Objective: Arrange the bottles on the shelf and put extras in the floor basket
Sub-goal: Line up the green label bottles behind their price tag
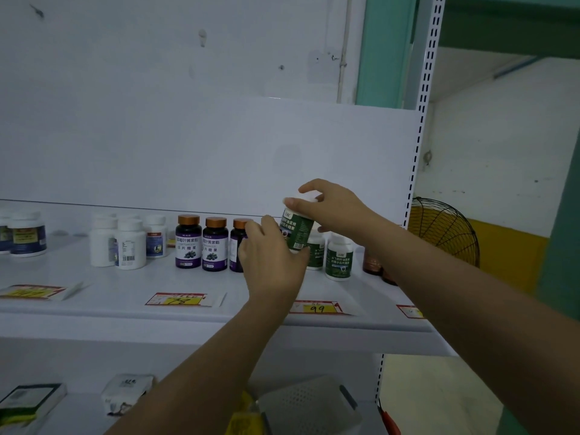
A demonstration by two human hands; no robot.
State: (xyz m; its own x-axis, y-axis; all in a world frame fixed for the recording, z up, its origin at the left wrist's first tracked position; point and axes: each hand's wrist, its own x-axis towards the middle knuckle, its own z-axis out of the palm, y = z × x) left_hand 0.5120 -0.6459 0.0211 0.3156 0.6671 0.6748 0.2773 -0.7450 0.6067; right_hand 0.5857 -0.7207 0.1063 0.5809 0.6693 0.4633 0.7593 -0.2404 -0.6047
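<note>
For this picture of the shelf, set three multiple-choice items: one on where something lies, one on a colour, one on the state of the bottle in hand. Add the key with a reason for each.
1. Where does the price tag marked 99 lie?
A. Near the front edge of the upper shelf
B. On the wall
C. On top of a bottle cap

2. What colour are the caps of the purple-labelled bottles?
A. White
B. Copper
C. Green

3. In what state is the green-labelled bottle at the right hand?
A. Standing on the shelf, untouched
B. Lying flat on the shelf
C. Lifted and tilted, gripped at its white cap

Key: 1 A, the tag lies flat by the front edge; 2 B, each visible cap is copper-toned; 3 C, the fingers curl round the cap and the bottle leans above the shelf.
</note>
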